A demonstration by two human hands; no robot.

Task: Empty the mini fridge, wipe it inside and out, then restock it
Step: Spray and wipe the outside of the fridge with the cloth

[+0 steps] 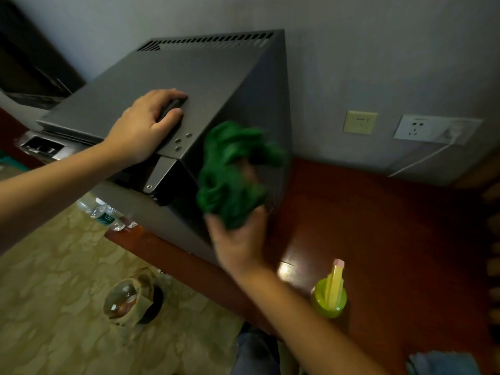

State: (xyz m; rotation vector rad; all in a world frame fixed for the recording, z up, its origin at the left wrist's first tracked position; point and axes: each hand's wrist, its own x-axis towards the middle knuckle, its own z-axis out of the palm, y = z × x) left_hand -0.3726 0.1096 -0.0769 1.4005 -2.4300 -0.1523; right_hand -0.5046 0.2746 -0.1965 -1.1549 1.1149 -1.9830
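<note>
A grey mini fridge point(205, 77) stands on a red-brown wooden counter point(378, 226) against the wall. My left hand point(146, 123) rests on the fridge's top near its front corner, fingers curled over a dark object there. My right hand point(238, 239) grips a crumpled green cloth point(232, 169) and holds it against the fridge's dark right side panel. The cloth is blurred. The fridge door hangs open at the left, its edge and hinge showing below my left wrist.
A green spray bottle point(331, 290) with a yellow trigger stands on the counter near my right forearm. Water bottles point(105, 212) lie on the patterned floor under the door. A lined bin point(132, 296) sits on the floor. Wall sockets point(422, 128) and a white cable are behind.
</note>
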